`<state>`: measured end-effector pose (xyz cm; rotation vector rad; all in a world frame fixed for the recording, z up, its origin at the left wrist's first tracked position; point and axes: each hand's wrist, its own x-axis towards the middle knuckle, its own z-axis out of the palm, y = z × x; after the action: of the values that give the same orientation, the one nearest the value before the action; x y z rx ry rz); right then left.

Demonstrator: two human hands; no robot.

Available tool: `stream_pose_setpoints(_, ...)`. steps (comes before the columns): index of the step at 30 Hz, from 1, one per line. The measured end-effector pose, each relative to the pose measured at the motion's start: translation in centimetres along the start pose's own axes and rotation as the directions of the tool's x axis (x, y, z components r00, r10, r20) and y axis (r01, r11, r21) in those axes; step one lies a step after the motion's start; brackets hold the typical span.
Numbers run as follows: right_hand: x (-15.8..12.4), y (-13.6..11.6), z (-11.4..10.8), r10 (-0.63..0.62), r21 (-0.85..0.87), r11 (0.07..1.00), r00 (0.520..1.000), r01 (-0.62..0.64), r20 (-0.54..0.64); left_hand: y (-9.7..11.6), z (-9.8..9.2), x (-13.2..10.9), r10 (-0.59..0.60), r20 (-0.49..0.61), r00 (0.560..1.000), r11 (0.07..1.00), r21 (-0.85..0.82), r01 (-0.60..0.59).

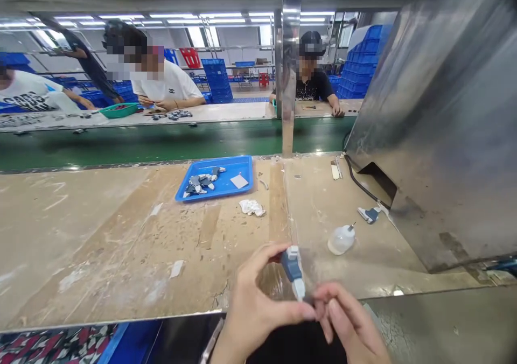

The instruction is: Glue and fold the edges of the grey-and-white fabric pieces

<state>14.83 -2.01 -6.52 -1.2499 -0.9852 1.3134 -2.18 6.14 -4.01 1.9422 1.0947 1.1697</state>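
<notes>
Factory hall with a green conveyor (pixel 161 140) beyond a scuffed worktop (pixel 100 235); people sit at the far bench. A steel housing (pixel 440 138) stands at right. On the worktop: a blue tray (pixel 242 183) of small parts, a glue bottle (pixel 341 239), crumpled paper (pixel 251 207), a second blue-white part (pixel 369 214). Near the front edge, the left hand (pixel 250 310) has its fingers pinching a blue-white part (pixel 294 270); the right hand (pixel 351 326) has its fingers pressed together at the part's lower tip.
</notes>
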Motion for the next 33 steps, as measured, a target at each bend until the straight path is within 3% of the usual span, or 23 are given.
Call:
stream_pose_setpoints(3,0.4,-1.6,0.7,0.015,0.179,0.983,0.985,-0.046,0.17,2.2,0.8,-1.8,-0.02,-0.038,0.999,0.955,-0.295,0.008)
stream_pose_setpoints(6,0.5,-2.2,1.2,0.031,0.215,0.97,0.94,-0.109,0.339,3.8,1.8,-2.5,-0.037,-0.078,0.996,0.939,-0.343,0.008)
stream_pose_setpoints(13,0.1,-2.7,1.6,0.031,0.344,0.919,0.903,-0.195,0.429,3.6,1.5,-3.3,0.136,-0.09,0.987,0.989,-0.045,-0.14)
stream_pose_setpoints(17,-0.2,-2.8,1.8,0.067,0.35,0.901,0.879,-0.257,0.472,3.6,1.7,-3.6,0.296,-0.199,0.934,0.953,0.119,-0.277)
stream_pose_setpoints(21,-0.4,-2.8,2.2,0.113,0.399,0.848,0.855,-0.348,0.505,4.7,3.0,-3.4,0.3,-0.317,0.9,0.948,0.201,-0.246)
stream_pose_setpoints(25,-0.5,-2.9,2.5,0.118,0.402,0.843,0.852,-0.358,0.51,5.2,3.8,-3.5,0.298,-0.477,0.827,0.948,0.249,-0.198)
stream_pose_setpoints(29,-0.6,-2.5,2.8,0.15,0.4,0.833,0.853,-0.382,0.5,4.3,2.8,-4.0,0.348,-0.331,0.877,0.923,0.287,-0.258)
stream_pose_setpoints(33,-0.6,-2.0,3.1,0.138,0.453,0.807,0.867,-0.379,0.48,3.2,1.9,-4.2,0.389,-0.233,0.891,0.91,0.249,-0.332)
